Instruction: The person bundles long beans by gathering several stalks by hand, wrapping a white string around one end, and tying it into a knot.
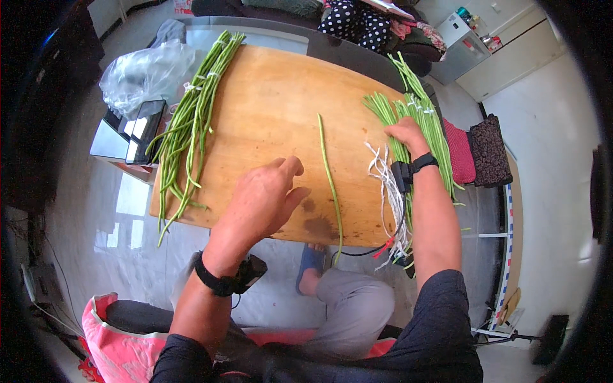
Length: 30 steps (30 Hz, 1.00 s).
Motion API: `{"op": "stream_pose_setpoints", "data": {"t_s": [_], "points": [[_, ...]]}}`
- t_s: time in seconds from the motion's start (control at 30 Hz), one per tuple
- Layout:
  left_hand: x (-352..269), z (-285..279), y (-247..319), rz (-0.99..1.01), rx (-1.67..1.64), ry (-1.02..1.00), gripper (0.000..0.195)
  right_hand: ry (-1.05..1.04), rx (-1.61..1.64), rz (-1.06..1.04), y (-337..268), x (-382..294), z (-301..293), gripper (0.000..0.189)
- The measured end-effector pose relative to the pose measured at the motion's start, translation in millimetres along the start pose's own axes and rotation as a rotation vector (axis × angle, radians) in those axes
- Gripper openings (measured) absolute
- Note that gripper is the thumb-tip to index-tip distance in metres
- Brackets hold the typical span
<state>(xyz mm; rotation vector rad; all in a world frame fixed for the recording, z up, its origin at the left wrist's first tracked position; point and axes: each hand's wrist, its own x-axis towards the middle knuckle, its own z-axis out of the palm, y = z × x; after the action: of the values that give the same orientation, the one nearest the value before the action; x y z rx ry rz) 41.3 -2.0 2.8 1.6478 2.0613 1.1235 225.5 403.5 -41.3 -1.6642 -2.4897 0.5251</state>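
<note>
My left hand [268,194] is over the middle of the wooden board [278,95], empty, its thumb apart from its curled fingers. To its right lies a single long green bean [328,172], its lower end hanging past the near edge. My right hand [407,133] is on a loose bunch of long beans [380,107] at the right; its fingertips are hidden, so a grip cannot be made out. Beside it lie tied long beans [433,129] with white ties. White strips of tie material [388,182] lie by my right wrist. More tied long beans [198,103] lie along the left edge.
A clear plastic bag [143,76] and a dark phone [146,131] are left of the board. A black cable [359,253] runs below its near edge. Beyond the far side is a person in polka-dot clothing [357,24]. A dark patterned stool [491,151] stands at right.
</note>
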Motion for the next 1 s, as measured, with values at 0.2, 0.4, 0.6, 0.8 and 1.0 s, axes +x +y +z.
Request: {"op": "stream_pose_setpoints", "data": {"t_s": [0.2, 0.4, 0.6, 0.8, 1.0], "points": [[2, 3, 1, -0.001, 0.008, -0.021, 0.025, -0.047, -0.197, -0.056, -8, -4, -3, 0.043], [2, 4, -2, -0.004, 0.004, -0.04, 0.026, -0.019, -0.211, 0.073, -38, -22, 2, 0.046], [2, 1, 1, -0.031, -0.003, -0.044, 0.027, 0.063, -0.125, 0.107, -31, -27, 4, 0.045], [3, 2, 0, -0.015, -0.005, -0.022, 0.027, -0.019, 0.374, 0.064, -2, -25, -16, 0.023], [3, 0, -2, -0.06, -0.058, -0.057, 0.028, -0.027, 1.042, 0.017, 29, -52, -67, 0.012]]}}
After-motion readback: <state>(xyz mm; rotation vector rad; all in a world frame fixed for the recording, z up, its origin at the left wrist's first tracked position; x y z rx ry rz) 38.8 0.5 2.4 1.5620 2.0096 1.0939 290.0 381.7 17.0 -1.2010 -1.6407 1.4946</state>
